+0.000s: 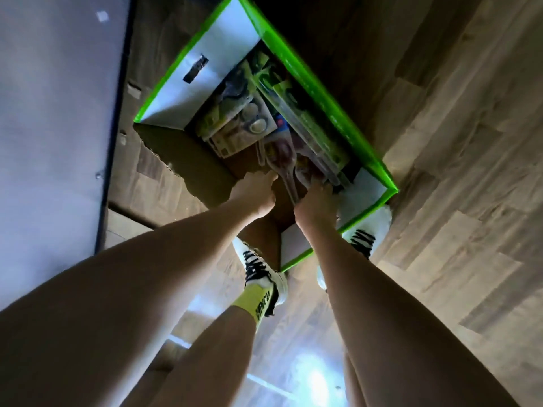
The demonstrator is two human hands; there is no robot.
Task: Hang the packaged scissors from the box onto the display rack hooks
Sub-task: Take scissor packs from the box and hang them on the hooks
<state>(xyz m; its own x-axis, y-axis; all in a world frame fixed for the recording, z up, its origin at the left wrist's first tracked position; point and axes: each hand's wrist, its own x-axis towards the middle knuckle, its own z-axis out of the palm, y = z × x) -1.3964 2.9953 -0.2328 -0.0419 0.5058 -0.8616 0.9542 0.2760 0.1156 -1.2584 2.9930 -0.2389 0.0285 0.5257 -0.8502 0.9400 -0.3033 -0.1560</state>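
Both hands down in the box [323, 92]: right hand [316, 207] clamped on a scissors pack [289, 168], left hand [255, 192] grip unclear. I'd lift one pack only, straight up.

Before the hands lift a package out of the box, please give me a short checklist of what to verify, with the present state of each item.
1. Box open, its flaps folded out: ok.
2. Packaged scissors within reach inside the box: ok, several lie there.
3. Left hand at the packages: ok, it is down in the box; its grip cannot be told.
4. Right hand at the packages: ok, its fingers reach the near package; the grip is hidden.
5. Only one package taken: cannot tell, the picture is blurred.
6. Display rack hooks free: cannot tell, the rack is not in view.
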